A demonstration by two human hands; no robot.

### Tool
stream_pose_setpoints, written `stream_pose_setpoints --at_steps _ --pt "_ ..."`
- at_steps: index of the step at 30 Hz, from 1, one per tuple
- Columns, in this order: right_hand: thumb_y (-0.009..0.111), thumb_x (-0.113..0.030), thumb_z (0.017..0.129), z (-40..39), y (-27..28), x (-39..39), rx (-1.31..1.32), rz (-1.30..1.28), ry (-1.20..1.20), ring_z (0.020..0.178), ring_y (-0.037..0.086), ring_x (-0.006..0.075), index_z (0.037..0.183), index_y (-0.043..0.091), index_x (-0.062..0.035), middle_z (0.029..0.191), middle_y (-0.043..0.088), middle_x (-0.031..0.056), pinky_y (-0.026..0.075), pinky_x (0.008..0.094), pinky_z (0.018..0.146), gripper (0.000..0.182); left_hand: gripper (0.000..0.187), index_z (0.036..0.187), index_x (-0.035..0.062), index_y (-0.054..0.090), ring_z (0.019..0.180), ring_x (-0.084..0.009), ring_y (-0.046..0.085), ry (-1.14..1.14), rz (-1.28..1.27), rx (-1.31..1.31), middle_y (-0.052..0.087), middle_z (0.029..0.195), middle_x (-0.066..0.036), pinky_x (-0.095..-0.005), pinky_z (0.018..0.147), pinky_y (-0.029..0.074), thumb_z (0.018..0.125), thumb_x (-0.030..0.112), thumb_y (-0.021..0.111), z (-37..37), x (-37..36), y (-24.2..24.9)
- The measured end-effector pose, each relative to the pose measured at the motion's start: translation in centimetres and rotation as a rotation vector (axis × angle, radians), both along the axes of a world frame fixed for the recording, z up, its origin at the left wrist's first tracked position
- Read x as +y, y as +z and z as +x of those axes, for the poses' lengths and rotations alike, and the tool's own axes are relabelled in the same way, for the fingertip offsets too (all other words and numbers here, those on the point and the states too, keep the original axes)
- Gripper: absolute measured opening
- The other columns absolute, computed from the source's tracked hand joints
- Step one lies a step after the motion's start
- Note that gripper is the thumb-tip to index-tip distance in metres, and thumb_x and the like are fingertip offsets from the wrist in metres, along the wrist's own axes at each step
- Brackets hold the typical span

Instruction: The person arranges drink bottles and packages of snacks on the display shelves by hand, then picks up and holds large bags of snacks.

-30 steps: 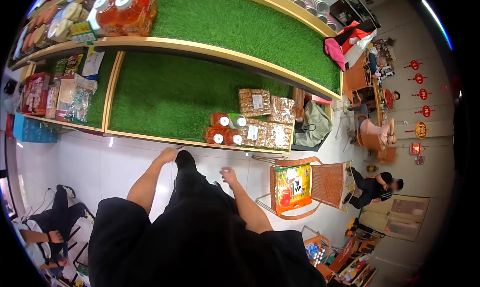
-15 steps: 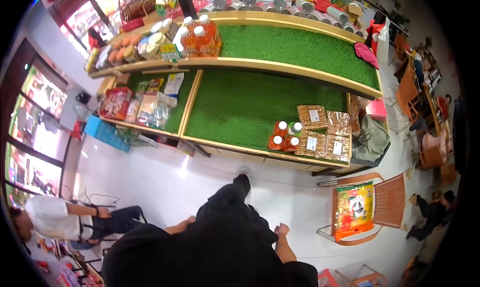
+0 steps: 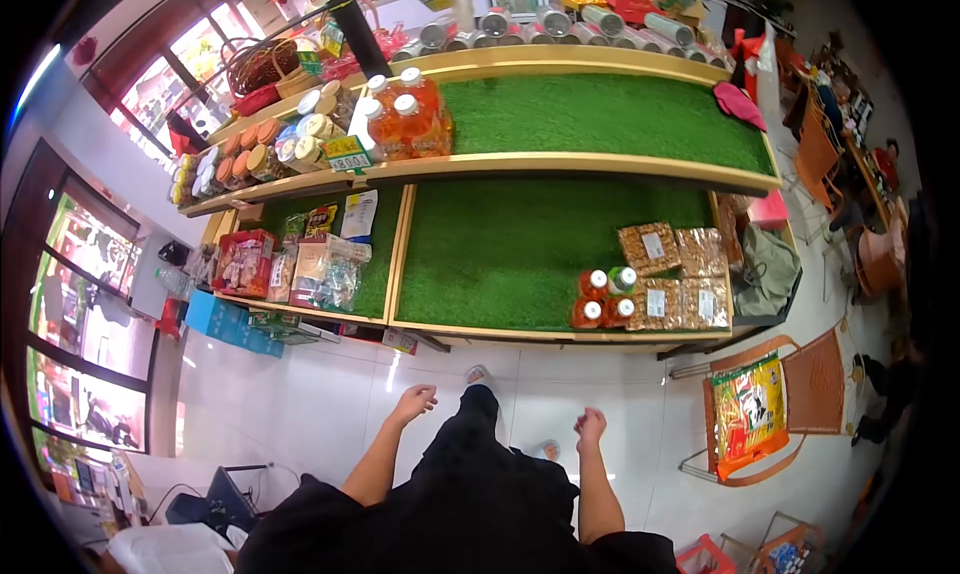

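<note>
Orange-capped bottles (image 3: 598,299) sit at the front right of the lower green shelf (image 3: 520,239), just beside the snack bags (image 3: 668,279); prob the closest stock to both hands. Left hand (image 3: 413,404) hangs empty over the white floor (image 3: 300,404), fingers loosely spread. Right hand (image 3: 590,427) also holds nothing, fingers curled in toward a loose fist. Tbh I'd step in close and square up to the shelf edge first, then grab w/ both hands, cuz those bottles stand packed tight and could tip.
</note>
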State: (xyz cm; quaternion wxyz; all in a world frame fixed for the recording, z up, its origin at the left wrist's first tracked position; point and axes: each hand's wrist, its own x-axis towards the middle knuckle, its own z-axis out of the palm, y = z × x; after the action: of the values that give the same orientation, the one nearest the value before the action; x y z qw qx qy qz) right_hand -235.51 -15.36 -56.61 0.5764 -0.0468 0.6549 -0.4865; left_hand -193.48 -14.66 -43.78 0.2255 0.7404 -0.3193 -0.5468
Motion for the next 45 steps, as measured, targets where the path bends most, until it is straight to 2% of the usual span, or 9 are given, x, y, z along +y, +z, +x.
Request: stream_pose_setpoints --at_steps 8,11,18,21,28,32,38,42,45 --pt "0.05 0.003 0.081 18.4 16.3 -25.2 0.371 -0.687 0.451 0.054 0.044 0.0072 0.089 0.055 -0.0011 0.064 0.049 0.0005 0.034 0.022 0.046 0.01 0.05 0.13 0.0056 0.044 0.086 -0.016 0.06 -0.143 -0.182 0.339 0.063 0.101 -0.009 -0.0294 0.074 0.047 0.088 0.031 0.053 3.7 -14.7 2.1" --pt "0.053 0.003 0.085 24.0 26.3 -33.7 0.685 -0.985 0.591 0.073 0.048 0.0061 0.092 0.056 -0.0009 0.079 0.052 -0.0005 0.042 0.0204 0.067 0.009 0.058 0.139 0.0098 0.033 0.093 -0.0161 0.057 -0.222 -0.244 0.455 0.061 0.106 -0.009 -0.0299 0.078 0.046 0.088 0.03 0.055 2.8 -22.0 6.9" --pt "0.047 0.01 0.069 32.6 48.1 -47.8 1.415 -1.522 0.837 0.097 0.053 0.0312 0.122 0.049 -0.0082 0.101 0.051 0.0154 0.045 0.0364 0.082 0.056 0.066 0.145 0.0146 0.017 0.098 -0.0189 0.056 -0.34 -0.542 0.734 0.052 0.122 -0.013 -0.0333 0.083 0.046 0.091 0.026 0.053 -1.2 -36.1 18.9" --pt "0.051 0.007 0.069 32.9 49.1 -51.0 1.643 -1.289 1.207 0.095 0.052 0.034 0.135 0.04 -0.0227 0.098 0.052 0.0163 0.045 0.0414 0.081 0.073 0.065 0.146 0.0169 0.014 0.099 -0.0207 0.056 -0.296 -0.611 0.824 0.049 0.125 -0.015 -0.0349 0.085 0.046 0.093 0.025 0.051 -2.0 -39.2 21.1" --pt "0.057 0.0 0.069 26.8 45.7 -51.4 1.613 -1.298 1.013 0.09 0.058 0.0269 0.134 0.039 -0.0224 0.092 0.057 0.0123 0.048 0.0388 0.077 0.071 0.073 0.147 0.0201 0.002 0.104 -0.0255 0.056 -0.139 -0.518 1.031 0.049 0.125 -0.017 -0.0392 0.087 0.045 0.093 0.029 0.05 -1.8 -41.4 21.9" --pt "0.069 -0.015 0.08 21.2 39.4 -51.7 0.297 -0.858 0.575 0.08 0.059 0.0146 0.121 0.048 -0.013 0.086 0.057 0.0054 0.05 0.0312 0.056 0.046 0.053 0.136 0.0158 0.026 0.109 -0.0337 0.054 0.166 -0.443 1.447 0.049 0.124 -0.022 -0.0448 0.091 0.045 0.093 0.035 0.05 -4.4 -42.1 21.0" --pt "0.07 -0.013 0.08 16.7 34.7 -52.3 0.249 -0.916 0.447 0.049 0.049 0.0095 0.092 0.056 -0.0078 0.067 0.053 0.0014 0.039 0.0217 0.038 0.02 0.057 0.128 0.0031 0.037 0.107 -0.0352 0.053 0.241 -0.415 1.318 0.045 0.121 -0.021 -0.0435 0.093 0.045 0.089 0.04 0.056 -10.5 -43.9 20.1" --pt "0.074 -0.006 0.067 15.6 41.0 -45.0 0.961 -1.379 0.347 0.062 0.054 0.0162 0.076 0.062 -0.0065 0.077 0.05 0.0071 0.042 0.0259 0.05 0.015 0.059 0.128 0.0036 0.038 0.116 -0.0359 0.048 0.152 -0.35 1.541 0.049 0.121 -0.022 -0.0453 0.1 0.038 0.091 0.048 0.048 -11.7 -41.0 20.7" --pt "0.075 -0.004 0.057 14.7 39.3 -37.3 0.92 -1.262 0.434 0.068 0.052 0.0208 0.072 0.064 -0.0075 0.082 0.047 0.008 0.042 0.0278 0.056 0.018 0.078 0.137 0.0028 0.027 0.127 -0.0355 0.037 0.216 -0.262 1.713 0.036 0.137 -0.024 -0.0466 0.107 0.029 0.087 0.061 0.042 -14.6 -37.8 18.8"
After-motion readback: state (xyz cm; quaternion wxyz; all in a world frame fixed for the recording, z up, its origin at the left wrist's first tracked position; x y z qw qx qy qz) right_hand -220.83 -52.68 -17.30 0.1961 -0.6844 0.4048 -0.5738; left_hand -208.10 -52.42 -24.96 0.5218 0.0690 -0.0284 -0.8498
